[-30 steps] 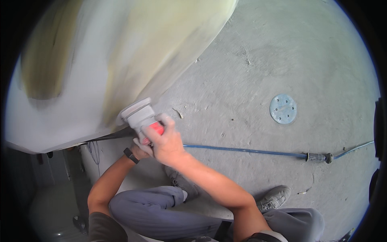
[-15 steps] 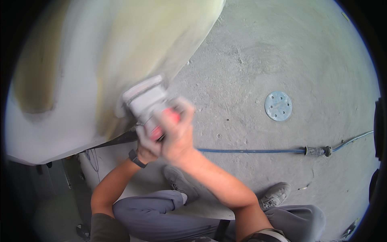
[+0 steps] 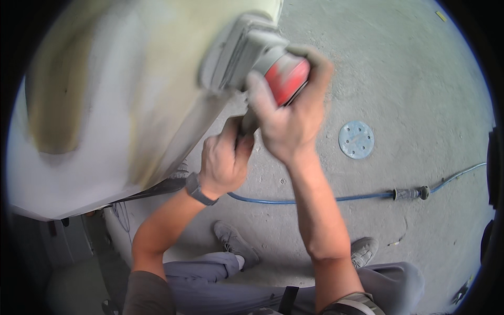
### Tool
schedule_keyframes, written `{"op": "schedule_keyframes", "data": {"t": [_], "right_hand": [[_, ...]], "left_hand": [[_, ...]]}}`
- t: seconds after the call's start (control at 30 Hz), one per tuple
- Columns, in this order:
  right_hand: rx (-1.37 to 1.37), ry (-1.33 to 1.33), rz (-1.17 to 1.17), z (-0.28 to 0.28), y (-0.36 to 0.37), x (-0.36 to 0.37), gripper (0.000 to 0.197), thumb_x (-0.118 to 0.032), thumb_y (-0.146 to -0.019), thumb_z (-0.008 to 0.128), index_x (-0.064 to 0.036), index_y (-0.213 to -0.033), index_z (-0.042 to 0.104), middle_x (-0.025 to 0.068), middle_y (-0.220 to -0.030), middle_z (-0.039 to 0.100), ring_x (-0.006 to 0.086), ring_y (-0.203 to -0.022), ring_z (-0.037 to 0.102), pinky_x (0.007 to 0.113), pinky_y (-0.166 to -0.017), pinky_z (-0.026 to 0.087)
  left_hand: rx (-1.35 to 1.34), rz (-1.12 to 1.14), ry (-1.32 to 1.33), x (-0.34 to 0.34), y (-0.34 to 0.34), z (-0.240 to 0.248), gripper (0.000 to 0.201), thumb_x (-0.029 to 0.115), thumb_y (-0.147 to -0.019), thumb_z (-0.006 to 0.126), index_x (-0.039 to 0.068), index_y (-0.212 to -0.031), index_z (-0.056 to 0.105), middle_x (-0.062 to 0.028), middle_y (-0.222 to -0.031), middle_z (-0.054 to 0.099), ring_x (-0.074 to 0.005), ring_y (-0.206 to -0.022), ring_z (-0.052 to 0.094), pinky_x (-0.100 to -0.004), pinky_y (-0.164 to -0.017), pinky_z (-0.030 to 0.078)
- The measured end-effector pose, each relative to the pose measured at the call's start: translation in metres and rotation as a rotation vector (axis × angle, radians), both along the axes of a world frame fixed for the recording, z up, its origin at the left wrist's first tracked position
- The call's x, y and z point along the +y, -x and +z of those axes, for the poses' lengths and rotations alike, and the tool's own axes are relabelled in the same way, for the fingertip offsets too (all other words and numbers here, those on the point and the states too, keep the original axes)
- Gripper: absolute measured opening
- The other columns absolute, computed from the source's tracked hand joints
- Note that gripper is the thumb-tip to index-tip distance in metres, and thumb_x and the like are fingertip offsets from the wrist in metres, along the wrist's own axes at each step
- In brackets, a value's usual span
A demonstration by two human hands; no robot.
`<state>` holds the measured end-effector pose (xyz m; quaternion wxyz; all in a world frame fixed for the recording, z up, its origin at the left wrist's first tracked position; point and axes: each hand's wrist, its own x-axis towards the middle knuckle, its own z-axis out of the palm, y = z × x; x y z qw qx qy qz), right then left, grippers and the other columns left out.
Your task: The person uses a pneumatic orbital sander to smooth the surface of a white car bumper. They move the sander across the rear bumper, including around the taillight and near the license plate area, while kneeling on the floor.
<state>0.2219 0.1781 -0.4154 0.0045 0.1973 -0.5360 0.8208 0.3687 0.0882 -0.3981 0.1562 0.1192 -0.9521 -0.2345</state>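
Observation:
A grey sander with a red top [image 3: 286, 79] is pressed with its flat pad against the curved edge of a large white and yellowish panel [image 3: 113, 126]. My right hand [image 3: 294, 118] is wrapped over the sander's red part, thumb on one side and fingers on the other. Lower down, my left hand [image 3: 223, 160], with a dark watch on its wrist, is closed round the sander's narrow handle. The pad and nearby edges are blurred by motion. Olive-brown and grey sanded patches show on the panel.
A round blue-grey sanding disc [image 3: 356, 139] with holes lies on the grey concrete floor [image 3: 399, 89] at the right. A blue hose [image 3: 362, 197] with a coupling [image 3: 408, 194] runs across the floor below my hands. My shoes [image 3: 233, 242] stand near the panel's lower edge.
Both hands have moved up and to the right with the sander, from the panel's lower part to higher along its edge. The sander has turned, and my arms reach farther out.

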Motion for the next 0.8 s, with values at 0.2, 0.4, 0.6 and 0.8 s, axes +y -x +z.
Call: {"op": "schedule_keyframes", "data": {"t": [0.2,0.4,0.6,0.8], "right_hand": [[0.002,0.004,0.08,0.006,-0.122,-0.013,0.081,-0.022,-0.075,0.094,-0.0162,-0.139,0.045,0.0257,-0.132,0.044,0.0475,-0.092,0.066,0.05,-0.066,0.061],[0.034,-0.081,-0.055,-0.011,-0.092,-0.02,0.071,-0.02,-0.078,0.088,-0.0127,-0.135,0.048,0.0241,-0.129,0.048,0.0454,-0.09,0.066,0.049,-0.073,0.059],[-0.552,0.098,0.259,-0.019,0.017,-0.008,0.063,-0.022,-0.084,0.084,-0.0045,-0.133,0.047,0.0234,-0.119,0.059,0.0384,-0.108,0.064,0.046,-0.091,0.055],[0.014,-0.05,0.001,0.017,-0.029,0.004,0.061,-0.016,-0.085,0.084,-0.0055,-0.133,0.048,0.0205,-0.121,0.059,0.0303,-0.111,0.064,0.044,-0.097,0.052]], "left_hand": [[-0.113,0.026,-0.001,-0.019,-0.104,0.012,0.049,0.022,-0.094,0.074,0.0,-0.135,0.06,-0.0189,-0.119,0.072,-0.0373,-0.108,0.071,-0.0471,-0.09,0.055],[-0.088,-0.052,-0.007,-0.013,-0.068,0.013,0.043,0.022,-0.098,0.069,-0.002,-0.132,0.06,-0.0215,-0.111,0.073,-0.0426,-0.1,0.071,-0.0489,-0.085,0.055],[-0.349,0.14,0.011,0.015,0.024,0.022,0.025,0.017,-0.107,0.053,-0.002,-0.121,0.06,-0.0257,-0.085,0.069,-0.0539,-0.074,0.063,-0.0583,-0.064,0.048],[-0.011,-0.041,0.021,0.017,-0.007,0.035,0.033,0.02,-0.109,0.052,-0.004,-0.131,0.057,-0.0244,-0.083,0.068,-0.0499,-0.075,0.067,-0.0536,-0.064,0.05]]}}
